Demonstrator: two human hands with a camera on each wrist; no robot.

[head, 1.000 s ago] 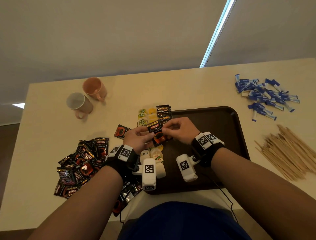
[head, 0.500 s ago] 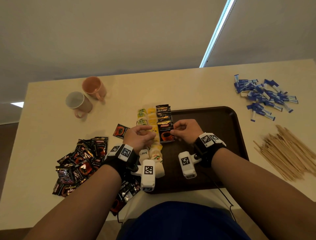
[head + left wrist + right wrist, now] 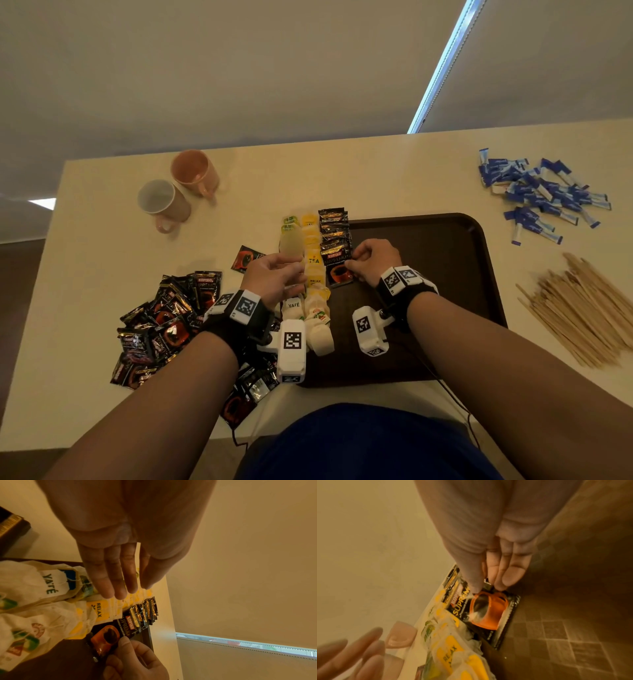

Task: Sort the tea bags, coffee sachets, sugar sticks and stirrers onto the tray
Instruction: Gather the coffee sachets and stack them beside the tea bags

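Head view: our right hand (image 3: 371, 262) pinches the near coffee sachet (image 3: 337, 270) at its right edge, at frame centre on the tray (image 3: 479, 274) beside the tea bags (image 3: 313, 270); our left hand (image 3: 274, 277) hovers empty, fingers relaxed. Left wrist view: straight fingers (image 3: 109, 574) above the tea-bag row; we judge the sachet light, slick and crinkly, best held by its crimped edge. Right wrist view: thumb and fingertips (image 3: 508, 577) meet on the sachet's far edge; the left hand's blur hides the lower left.
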